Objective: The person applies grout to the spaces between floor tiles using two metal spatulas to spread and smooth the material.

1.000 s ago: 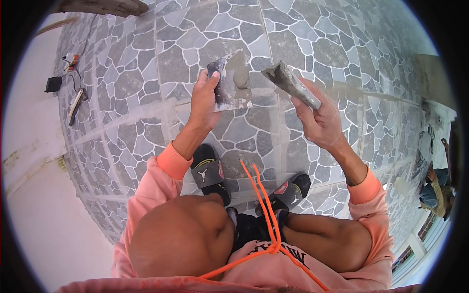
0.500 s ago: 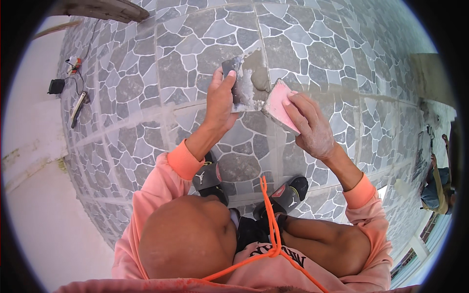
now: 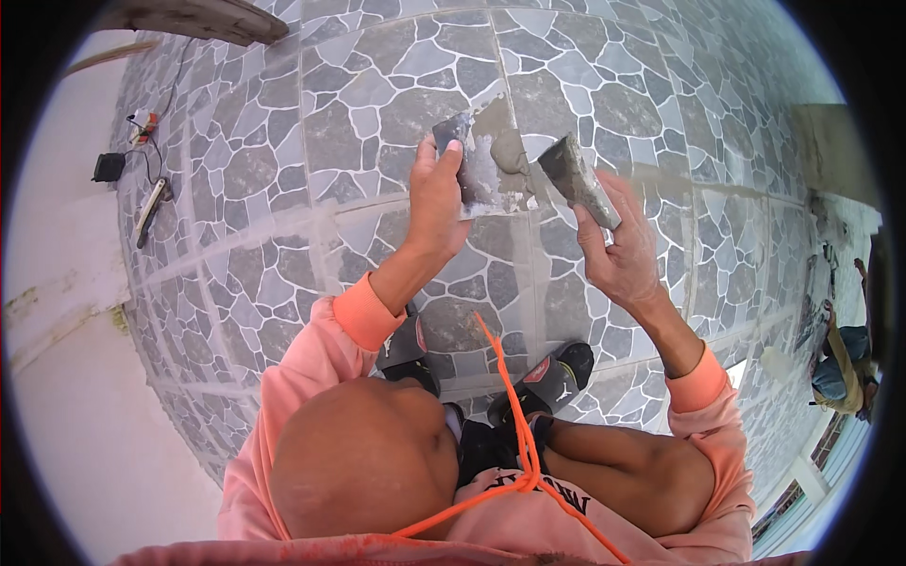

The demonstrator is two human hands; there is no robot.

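My left hand (image 3: 437, 184) grips a thin flat plate (image 3: 479, 174) by its left edge, thumb on top. The plate is dark with whitish-grey residue. A lump of wet grey paste (image 3: 510, 151) sits toward its right side. Just right of the plate, my right hand (image 3: 623, 241) is closed round a wedge-like pad (image 3: 578, 184). The pad is tilted, showing a dark, paste-smeared face and a crusted grey edge; a gap separates it from the plate. Grey dust coats my right fingers.
Stone-patterned floor tiles (image 3: 368, 90) with pale seams spread around my sandalled feet. A power adapter (image 3: 109, 167), cables and a long tool (image 3: 151, 212) lie by the left wall. A wooden beam (image 3: 226, 19) is at far left. Another person (image 3: 845, 368) is at the right rim.
My right hand has turned the pad and drawn it right, off the plate's edge; its pink face has given way to the dark one. My left hand and plate shifted slightly right.
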